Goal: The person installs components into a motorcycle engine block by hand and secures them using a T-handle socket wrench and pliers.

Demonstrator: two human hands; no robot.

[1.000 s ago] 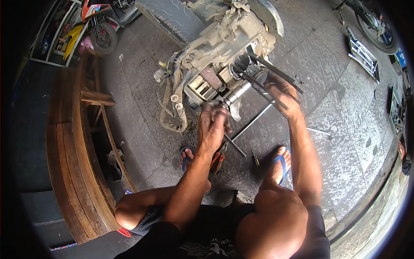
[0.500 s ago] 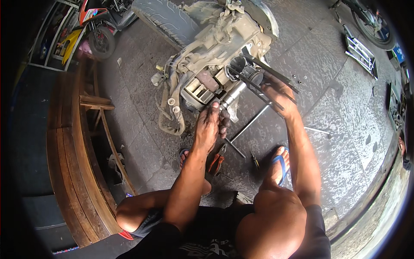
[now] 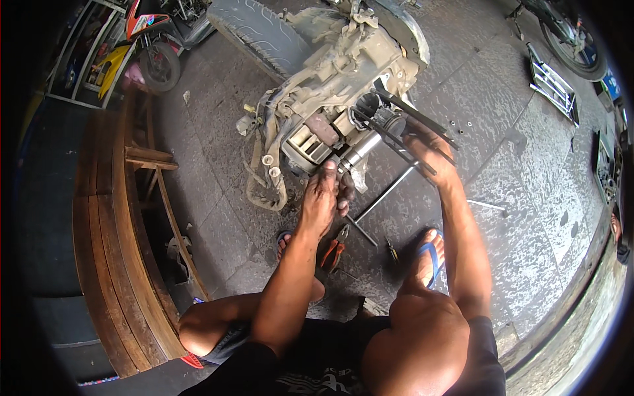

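Since one second ago, our left hand [image 3: 321,199] has shifted a little, its thumb now upright by the near end of the metal tube [image 3: 363,149]. In the head view, this tube lies at the near side of the engine [image 3: 343,82]. The left fingers are curled; our right hand [image 3: 430,155] is partly behind the engine's rods [image 3: 416,115]. What each grips, we cannot tell. The tube looks stiff, rather heavy, perhaps slippery; its middle seems best for holding.

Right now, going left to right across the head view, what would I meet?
Brown slatted wooden bench, bare left hand, shiny silver metal cylinder, bare right hand, silver metal frame.
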